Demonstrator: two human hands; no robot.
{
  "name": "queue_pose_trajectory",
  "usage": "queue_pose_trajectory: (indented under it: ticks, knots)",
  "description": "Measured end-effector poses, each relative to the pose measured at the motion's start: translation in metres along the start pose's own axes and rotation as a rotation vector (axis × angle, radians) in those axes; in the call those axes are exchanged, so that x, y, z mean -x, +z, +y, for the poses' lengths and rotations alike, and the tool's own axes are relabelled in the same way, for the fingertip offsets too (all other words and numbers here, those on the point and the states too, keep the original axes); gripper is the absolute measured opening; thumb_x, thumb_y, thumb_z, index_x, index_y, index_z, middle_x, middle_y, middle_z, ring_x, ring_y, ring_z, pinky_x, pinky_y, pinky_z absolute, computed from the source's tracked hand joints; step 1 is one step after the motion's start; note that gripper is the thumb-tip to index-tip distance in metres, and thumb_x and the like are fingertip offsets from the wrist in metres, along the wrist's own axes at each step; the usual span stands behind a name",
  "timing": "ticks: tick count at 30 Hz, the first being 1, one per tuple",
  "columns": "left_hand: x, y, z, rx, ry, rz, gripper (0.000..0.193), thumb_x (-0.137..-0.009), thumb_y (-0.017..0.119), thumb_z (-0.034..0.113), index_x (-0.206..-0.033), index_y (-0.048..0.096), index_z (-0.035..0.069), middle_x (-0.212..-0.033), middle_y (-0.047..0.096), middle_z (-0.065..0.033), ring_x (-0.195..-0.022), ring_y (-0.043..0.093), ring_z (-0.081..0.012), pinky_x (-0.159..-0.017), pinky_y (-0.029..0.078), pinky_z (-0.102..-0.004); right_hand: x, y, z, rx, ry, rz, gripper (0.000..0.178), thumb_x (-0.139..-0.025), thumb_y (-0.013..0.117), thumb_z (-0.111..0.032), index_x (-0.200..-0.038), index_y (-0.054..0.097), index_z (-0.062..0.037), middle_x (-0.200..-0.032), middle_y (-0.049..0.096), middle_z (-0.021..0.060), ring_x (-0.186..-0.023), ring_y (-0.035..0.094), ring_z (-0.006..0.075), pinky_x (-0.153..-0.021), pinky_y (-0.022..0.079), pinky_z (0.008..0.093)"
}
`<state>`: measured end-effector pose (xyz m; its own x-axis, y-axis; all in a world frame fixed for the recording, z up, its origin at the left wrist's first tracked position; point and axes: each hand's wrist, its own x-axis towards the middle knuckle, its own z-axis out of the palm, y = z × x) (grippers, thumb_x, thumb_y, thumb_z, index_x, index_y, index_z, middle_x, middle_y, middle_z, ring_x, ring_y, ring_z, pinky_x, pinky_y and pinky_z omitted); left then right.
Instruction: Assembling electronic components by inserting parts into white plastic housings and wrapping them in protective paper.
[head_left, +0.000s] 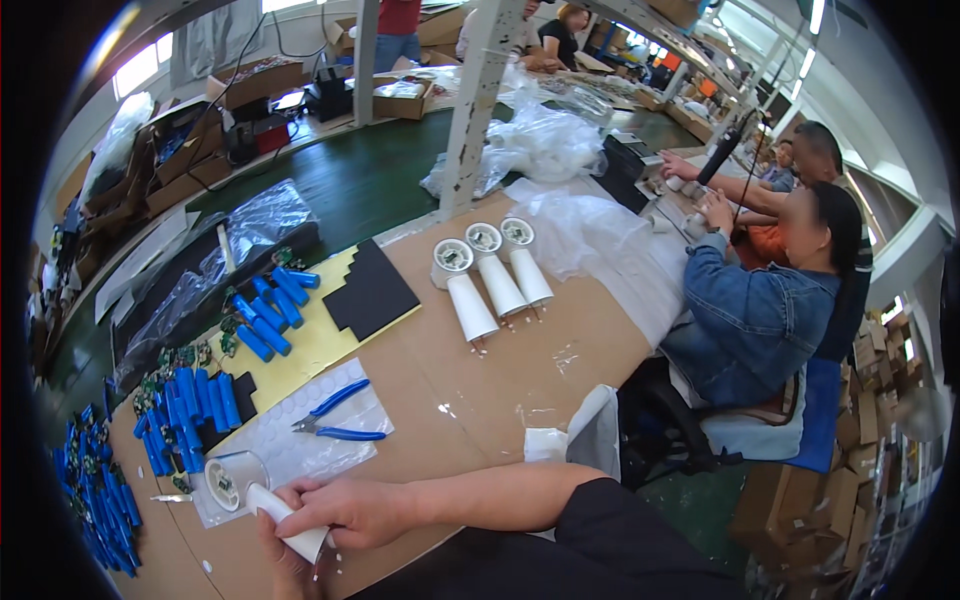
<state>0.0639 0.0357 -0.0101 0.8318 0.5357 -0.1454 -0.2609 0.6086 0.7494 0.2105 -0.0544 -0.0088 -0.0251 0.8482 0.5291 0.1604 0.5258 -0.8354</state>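
Note:
A white tapered tube [305, 541] lies tilted in both my hands near the front edge of the table. My right hand [345, 508] is closed over its top, and my left hand [282, 562] grips it from below and the left. Beside the tube's upper end is a clear round cup [238, 480] with a small circuit board inside; whether the two are joined I cannot tell. Thin wire ends show at the tube's lower end. Just beyond, blue-handled cutting pliers [340, 412] rest with their jaws apart on a clear plastic sheet [300, 455].
Blue cylindrical cells [190, 410] with green circuit boards are heaped at the left. A black foam pad [372, 292] lies on yellow paper [300, 340]. Three similar white tubes [500, 285] stand farther off, by a metal post [475, 120]. Co-workers [770, 290] sit at the right.

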Motion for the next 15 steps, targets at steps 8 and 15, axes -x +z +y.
queue_pose_trajectory:
  ticks: [8,15]
  knots:
    - [0.002,-0.009,-0.011,0.033,0.055,0.131,0.047,-0.093,0.051,0.053,-0.089,0.05,0.007,-0.098,0.055,-0.0114,-0.102,0.054,-0.0256,-0.099,0.041,-0.0405,-0.002,0.006,-0.008,-0.013,0.081,-0.032,0.053,-0.073,0.06,0.01,-0.122,0.062,-0.0101,-0.102,0.062,0.0136,-0.107,0.059,0.0372,-0.102,0.043,0.0421]
    - [0.015,0.001,-0.022,-0.08,0.147,0.225,0.048,-0.098,0.04,0.054,-0.104,0.047,0.006,-0.102,0.05,-0.0086,-0.102,0.051,-0.0232,-0.097,0.04,-0.038,0.0,0.01,-0.012,-0.045,0.115,-0.028,0.053,-0.072,0.058,0.012,-0.12,0.063,-0.0099,-0.104,0.06,0.0125,-0.108,0.057,0.037,-0.096,0.046,0.0405]
